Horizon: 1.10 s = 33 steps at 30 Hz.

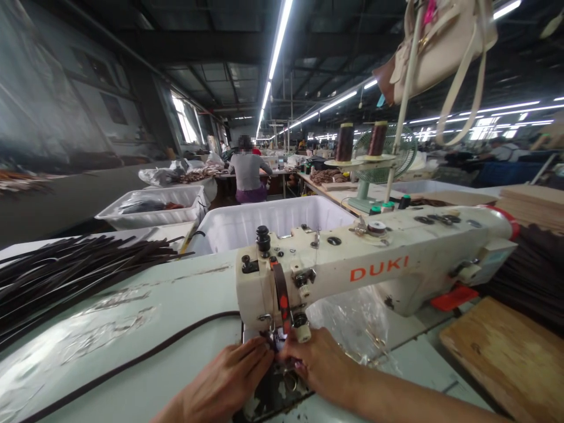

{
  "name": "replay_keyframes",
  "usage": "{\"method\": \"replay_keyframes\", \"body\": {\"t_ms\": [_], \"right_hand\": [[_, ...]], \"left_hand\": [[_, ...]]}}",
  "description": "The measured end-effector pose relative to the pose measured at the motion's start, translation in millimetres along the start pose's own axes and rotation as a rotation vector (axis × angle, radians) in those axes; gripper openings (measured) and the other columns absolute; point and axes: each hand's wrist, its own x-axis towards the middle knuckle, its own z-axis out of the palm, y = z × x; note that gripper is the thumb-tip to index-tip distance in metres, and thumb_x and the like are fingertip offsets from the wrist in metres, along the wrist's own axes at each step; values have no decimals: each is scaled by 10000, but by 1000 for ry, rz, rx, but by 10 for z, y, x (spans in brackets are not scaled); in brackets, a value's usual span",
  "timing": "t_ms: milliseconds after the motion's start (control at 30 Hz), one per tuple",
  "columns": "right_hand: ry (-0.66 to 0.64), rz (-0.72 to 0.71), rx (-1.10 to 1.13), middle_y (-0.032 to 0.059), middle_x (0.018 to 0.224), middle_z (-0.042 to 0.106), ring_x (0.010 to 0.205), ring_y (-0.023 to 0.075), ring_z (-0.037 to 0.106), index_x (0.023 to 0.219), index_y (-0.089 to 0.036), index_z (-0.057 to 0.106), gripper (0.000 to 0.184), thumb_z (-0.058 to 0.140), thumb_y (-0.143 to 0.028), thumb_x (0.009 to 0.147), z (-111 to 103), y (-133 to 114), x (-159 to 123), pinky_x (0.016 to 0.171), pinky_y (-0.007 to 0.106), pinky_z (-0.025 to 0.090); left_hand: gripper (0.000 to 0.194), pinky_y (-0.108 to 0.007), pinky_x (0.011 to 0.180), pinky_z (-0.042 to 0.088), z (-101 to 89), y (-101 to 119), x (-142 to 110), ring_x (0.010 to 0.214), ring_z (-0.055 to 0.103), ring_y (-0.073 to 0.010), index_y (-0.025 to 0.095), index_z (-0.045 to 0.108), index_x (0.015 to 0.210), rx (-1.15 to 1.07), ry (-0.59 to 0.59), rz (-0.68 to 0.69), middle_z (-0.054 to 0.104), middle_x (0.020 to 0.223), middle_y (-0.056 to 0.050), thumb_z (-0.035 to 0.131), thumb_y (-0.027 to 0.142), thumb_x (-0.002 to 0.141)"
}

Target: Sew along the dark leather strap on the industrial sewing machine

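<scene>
"While I watch the head feed from far off, check me: where are the hands?"

"I have both at the needle end of the white sewing machine with orange DUKI letters. The left hand has its fingers laid close together, tips right beside the shiny metal presser foot."

"Clamped on anything?"

"I can't tell; the fingers cover what lies under them. The right hand has bent fingers, their tips partly hidden by the machine, so I can't tell its grip either."

"And the long, thin, dark brown strip?"

"I see it curve across the pale green work surface from the near left corner to the needle end, where I lose it. Toward the left edge lies a bundle of loose dark strips; beyond the far edge stands a white plastic bin."

"Near right corner?"

"I see a worn tan wooden board."
</scene>
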Motion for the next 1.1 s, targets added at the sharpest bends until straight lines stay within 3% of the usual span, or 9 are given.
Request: {"method": "replay_keyframes", "body": {"t_ms": [67,167,333,467,800,1100], "right_hand": [[24,66,-11,13,1025,686,957,190,604,991,-242,669,216,523,-170,850,48,2,14,839,262,424],[69,119,-53,12,1013,689,934,195,609,995,-234,654,216,544,-157,825,134,22,29,815,265,433],[108,63,-173,-1,1011,688,921,201,614,1006,-245,617,217,541,-151,826,231,51,13,739,265,434],[127,28,-265,2,969,697,869,224,633,982,-241,598,173,560,-178,825,246,46,-4,664,283,425],[70,8,-282,6,1004,703,823,222,664,1062,-228,572,295,593,-138,781,186,14,-21,649,302,422],[103,1,-291,-26,883,699,736,186,656,945,-239,551,183,553,-164,778,178,20,-83,589,298,371]], "left_hand": [[326,-235,830,519,46,-88,17,973,652,-177,158,558,1162,-19,-25,19,711,1033,-50,293,167,972],[330,-231,688,538,55,-196,91,762,672,-153,145,578,1093,-47,17,70,718,922,-47,271,190,981],[348,-245,567,514,23,-233,172,640,644,-142,137,586,1028,-76,118,78,702,822,-32,244,184,986],[345,-270,588,501,73,-160,135,661,639,-155,148,578,1045,-69,97,26,690,808,-27,239,160,980],[191,-269,715,533,67,-6,150,815,648,-179,183,548,1008,-227,-188,-144,660,965,-56,366,179,950],[207,-287,678,555,170,-36,52,805,653,-193,170,535,1028,-152,-150,-108,665,1001,-102,346,188,945]]}}
